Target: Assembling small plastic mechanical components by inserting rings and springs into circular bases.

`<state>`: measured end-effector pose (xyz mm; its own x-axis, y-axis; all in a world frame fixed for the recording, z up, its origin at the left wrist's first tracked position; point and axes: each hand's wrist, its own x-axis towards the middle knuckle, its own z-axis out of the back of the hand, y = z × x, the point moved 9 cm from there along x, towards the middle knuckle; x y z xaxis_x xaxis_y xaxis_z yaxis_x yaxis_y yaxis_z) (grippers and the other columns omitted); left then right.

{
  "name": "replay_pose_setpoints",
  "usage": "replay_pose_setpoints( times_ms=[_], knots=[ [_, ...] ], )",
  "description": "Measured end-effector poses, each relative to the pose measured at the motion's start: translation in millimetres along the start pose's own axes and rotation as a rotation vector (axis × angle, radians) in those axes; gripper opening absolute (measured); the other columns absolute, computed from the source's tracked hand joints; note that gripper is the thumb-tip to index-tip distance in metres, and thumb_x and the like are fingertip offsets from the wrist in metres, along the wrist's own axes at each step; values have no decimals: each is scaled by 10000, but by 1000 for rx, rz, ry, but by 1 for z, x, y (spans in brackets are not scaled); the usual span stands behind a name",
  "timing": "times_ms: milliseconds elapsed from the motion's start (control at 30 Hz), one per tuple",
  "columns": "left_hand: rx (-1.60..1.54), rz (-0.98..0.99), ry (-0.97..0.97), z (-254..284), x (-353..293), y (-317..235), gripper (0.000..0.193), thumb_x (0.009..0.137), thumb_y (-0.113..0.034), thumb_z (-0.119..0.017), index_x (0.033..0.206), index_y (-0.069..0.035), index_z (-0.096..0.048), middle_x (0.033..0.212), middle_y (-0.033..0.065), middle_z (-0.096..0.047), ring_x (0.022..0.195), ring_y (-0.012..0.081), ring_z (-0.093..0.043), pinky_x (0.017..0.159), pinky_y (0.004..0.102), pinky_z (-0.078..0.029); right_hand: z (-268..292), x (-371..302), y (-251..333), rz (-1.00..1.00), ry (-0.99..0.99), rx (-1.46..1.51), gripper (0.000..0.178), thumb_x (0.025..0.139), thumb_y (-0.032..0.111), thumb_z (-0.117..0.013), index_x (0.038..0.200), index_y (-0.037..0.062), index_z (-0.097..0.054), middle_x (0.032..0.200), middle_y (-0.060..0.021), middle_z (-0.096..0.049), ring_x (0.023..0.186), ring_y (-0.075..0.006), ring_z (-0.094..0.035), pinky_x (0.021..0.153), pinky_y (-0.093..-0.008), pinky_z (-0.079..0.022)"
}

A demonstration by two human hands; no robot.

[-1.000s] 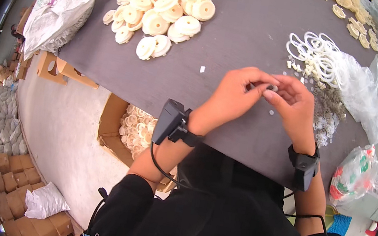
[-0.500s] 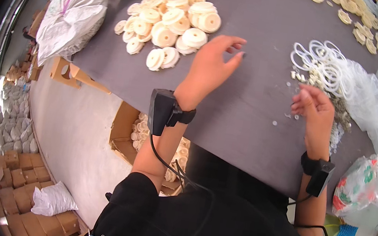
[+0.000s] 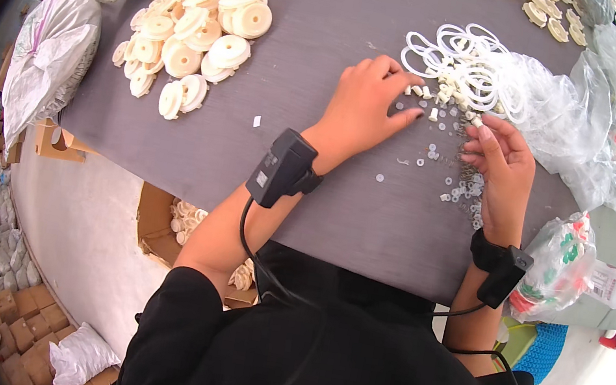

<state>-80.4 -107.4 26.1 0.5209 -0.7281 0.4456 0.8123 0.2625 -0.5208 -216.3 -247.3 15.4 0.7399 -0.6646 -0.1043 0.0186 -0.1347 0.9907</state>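
My left hand (image 3: 362, 107) is palm down over the grey table, thumb apart from the bent fingers, with nothing visible in it. Its fingertips reach the edge of a heap of small cream plastic plugs (image 3: 433, 115). Across from it, my right hand (image 3: 505, 162) has thumb and fingers pinched on one small cream plug (image 3: 476, 120). Behind the plugs lies a tangle of white rubber rings (image 3: 482, 79). Small translucent washers (image 3: 471, 190) and fine metal springs (image 3: 472, 160) are scattered beside my right hand, which partly hides them.
Cream plastic discs (image 3: 188, 35) are piled at the left of the table (image 3: 296, 55). Flat cream parts (image 3: 542, 12) lie far right, near clear plastic bags (image 3: 614, 119). A white sack (image 3: 54, 51) stands at the left edge. Below is a carton (image 3: 153, 225) with more discs.
My left hand has gone from beside the disc pile to the small plugs. My right hand has moved up to the heap and now pinches a plug. The whole view has shifted.
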Motion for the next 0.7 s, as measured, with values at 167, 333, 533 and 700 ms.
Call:
replay_pose_setpoints(
  times_ms=[167,333,533,700],
  knots=[
    [-54,-203,66,-12,-12,-41,321,694,-244,-780,985,-172,-665,936,1,-557,925,210,-529,821,360,-384,9,3,-4,-21,17,42,246,878,138,-638,1054,-33,-616,888,-129,-677,738,-125,-628,664,-243,-517],
    [-6,-264,224,-34,-20,-53,233,716,-227,-760,924,-184,-664,943,-22,-570,953,190,-528,841,349,-356,-3,1,2,-38,102,-21,211,873,106,-636,1033,-31,-624,879,-118,-679,720,-120,-623,664,-236,-507],
    [-399,-81,51,-1,-6,-29,155,777,-141,-716,921,-102,-675,935,27,-668,925,211,-598,825,335,-429,-5,-2,1,-19,199,61,181,873,78,-639,1019,-29,-635,854,-111,-682,714,-129,-628,659,-242,-506],
    [-662,8,91,-1,-7,-31,150,818,-179,-688,933,-85,-670,833,29,-682,806,186,-628,726,319,-440,-15,-7,-7,-56,265,128,175,870,68,-647,1016,-28,-638,836,-108,-681,696,-140,-634,648,-246,-510]
  ],
)
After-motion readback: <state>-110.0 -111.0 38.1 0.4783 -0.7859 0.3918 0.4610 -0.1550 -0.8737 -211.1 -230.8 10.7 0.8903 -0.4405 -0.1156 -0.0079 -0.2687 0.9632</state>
